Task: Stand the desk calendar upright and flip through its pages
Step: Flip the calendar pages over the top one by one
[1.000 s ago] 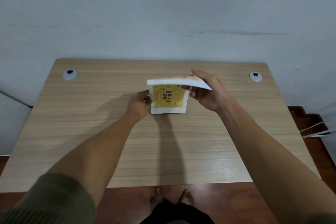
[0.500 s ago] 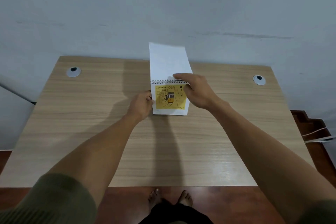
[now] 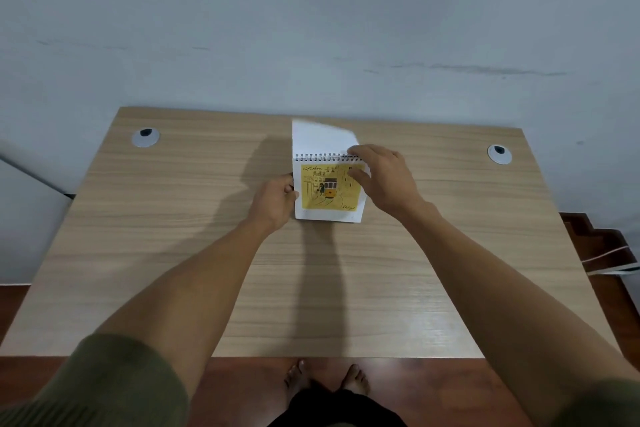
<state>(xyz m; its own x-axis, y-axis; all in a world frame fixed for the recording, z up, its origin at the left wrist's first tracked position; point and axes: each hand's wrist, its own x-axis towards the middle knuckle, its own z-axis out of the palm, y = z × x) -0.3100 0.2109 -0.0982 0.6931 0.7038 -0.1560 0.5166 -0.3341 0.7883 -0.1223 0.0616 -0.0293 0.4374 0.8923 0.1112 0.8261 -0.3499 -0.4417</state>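
The desk calendar (image 3: 327, 192) stands upright in the middle of the wooden desk (image 3: 173, 253), its spiral binding on top. Its front page shows a yellow picture of a tram. A white page (image 3: 320, 139) is turned over the spiral and falls toward the back, blurred. My left hand (image 3: 275, 199) grips the calendar's left edge. My right hand (image 3: 381, 173) rests at the top right corner by the spiral, fingers spread over the page; whether it pinches anything is hidden.
Two round cable grommets sit in the desk's far corners, one left (image 3: 145, 137) and one right (image 3: 499, 153). A grey wall rises right behind the desk. My bare feet (image 3: 325, 380) stand on the red-brown floor below the front edge.
The lifted white page has swung from over the front, up past vertical and down toward the back. My right hand followed it to the spiral. My left hand stayed on the left edge.
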